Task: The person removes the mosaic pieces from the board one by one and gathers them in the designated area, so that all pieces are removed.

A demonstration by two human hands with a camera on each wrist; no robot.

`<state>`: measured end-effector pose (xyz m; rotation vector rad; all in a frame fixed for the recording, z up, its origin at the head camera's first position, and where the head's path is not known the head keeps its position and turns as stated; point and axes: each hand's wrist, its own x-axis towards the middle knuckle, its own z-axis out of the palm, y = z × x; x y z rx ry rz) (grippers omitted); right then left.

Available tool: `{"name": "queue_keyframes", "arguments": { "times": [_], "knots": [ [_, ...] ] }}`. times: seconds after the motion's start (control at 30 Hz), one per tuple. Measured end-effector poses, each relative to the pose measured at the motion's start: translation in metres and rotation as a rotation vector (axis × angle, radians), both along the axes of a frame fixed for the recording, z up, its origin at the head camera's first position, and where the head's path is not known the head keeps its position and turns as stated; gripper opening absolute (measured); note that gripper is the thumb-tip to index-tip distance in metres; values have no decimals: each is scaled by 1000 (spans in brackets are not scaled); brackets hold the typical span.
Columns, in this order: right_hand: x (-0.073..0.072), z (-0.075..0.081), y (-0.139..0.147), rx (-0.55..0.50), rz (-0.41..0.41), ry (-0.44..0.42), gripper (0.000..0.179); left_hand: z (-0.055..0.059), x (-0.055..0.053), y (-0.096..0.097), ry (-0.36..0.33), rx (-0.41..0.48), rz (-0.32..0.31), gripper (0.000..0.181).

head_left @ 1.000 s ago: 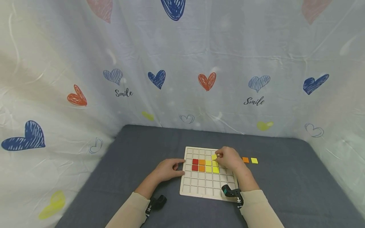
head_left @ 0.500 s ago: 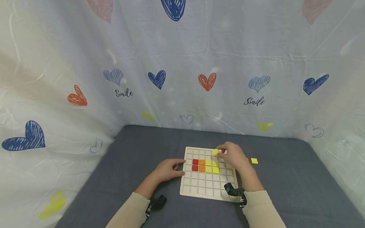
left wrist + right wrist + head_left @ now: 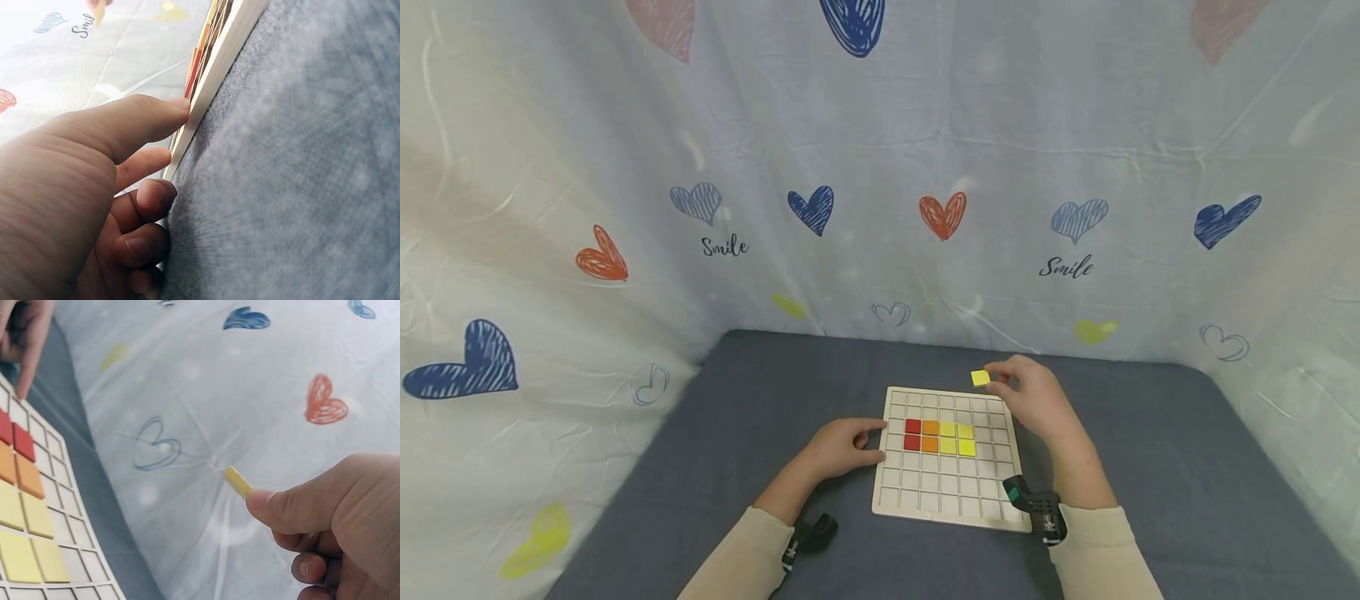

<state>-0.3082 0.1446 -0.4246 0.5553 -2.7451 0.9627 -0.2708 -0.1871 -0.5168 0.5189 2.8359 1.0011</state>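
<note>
A pale wooden grid board (image 3: 928,481) lies on the dark cloth. Near its middle, two rows of square tiles run red (image 3: 912,427), orange (image 3: 930,427), then yellow (image 3: 948,446). My left hand (image 3: 835,446) rests beside the board's left edge. In the left wrist view its thumb and index fingertips touch the board's side (image 3: 199,112), the other fingers loosely bent. Past the board's far right part, my right hand (image 3: 1037,400) pinches a yellow tile (image 3: 981,378) between thumb and fingers. The right wrist view shows that tile (image 3: 237,481) edge-on, raised against the curtain.
A dark grey cloth (image 3: 797,375) covers the table. A white curtain (image 3: 865,133) printed with hearts hangs behind and at both sides. A sliver of red (image 3: 1021,423) shows between the board and my right hand. Each wrist wears a black camera mount (image 3: 1037,502).
My right hand has lifted the yellow tile off the grid's upper area and carried it away and to the right. Its forearm now hides the loose orange and yellow tiles. The left hand stays put.
</note>
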Motion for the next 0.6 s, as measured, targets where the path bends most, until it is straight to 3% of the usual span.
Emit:
{"name": "queue_keyframes", "arguments": {
  "times": [0.33, 0.6],
  "knots": [
    [5, 15, 23, -36, -60, -2, 31, -2, -1, 0, 11, 3, 2, 53],
    [6, 18, 45, -85, -124, -29, 36, -2, 0, 0, 13, 3, 3, 52]
  ]
}}
